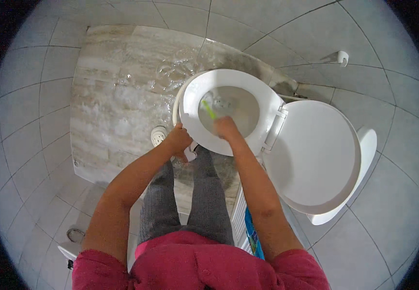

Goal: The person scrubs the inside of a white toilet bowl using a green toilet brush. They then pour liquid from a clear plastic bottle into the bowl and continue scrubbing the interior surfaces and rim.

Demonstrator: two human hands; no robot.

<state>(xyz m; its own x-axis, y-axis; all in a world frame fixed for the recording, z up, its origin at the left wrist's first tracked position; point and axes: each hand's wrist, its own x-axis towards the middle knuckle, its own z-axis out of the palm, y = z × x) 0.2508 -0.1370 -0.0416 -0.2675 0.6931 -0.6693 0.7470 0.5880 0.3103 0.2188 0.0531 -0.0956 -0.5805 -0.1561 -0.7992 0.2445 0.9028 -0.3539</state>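
My right hand (226,128) is closed round a bright green stick-like tool, perhaps a brush handle (209,110). It reaches down into the bowl of a white toilet (242,121), where the tool's far end is blurred against the wet bottom. The white seat ring (207,139) lies down on the bowl. Beside the seat's near left edge is my left hand (178,141), its fingers curled. A small white object (190,153) shows just below that hand; whether it is held or is part of my footwear I cannot tell.
The white toilet lid (316,154) stands raised at the right, before the tank. Sudsy water (178,70) covers part of the tiled floor (103,96). A white perforated shoe (158,135) is by the bowl. A white wall holder (342,58) and blue packaging (252,234) are also in view.
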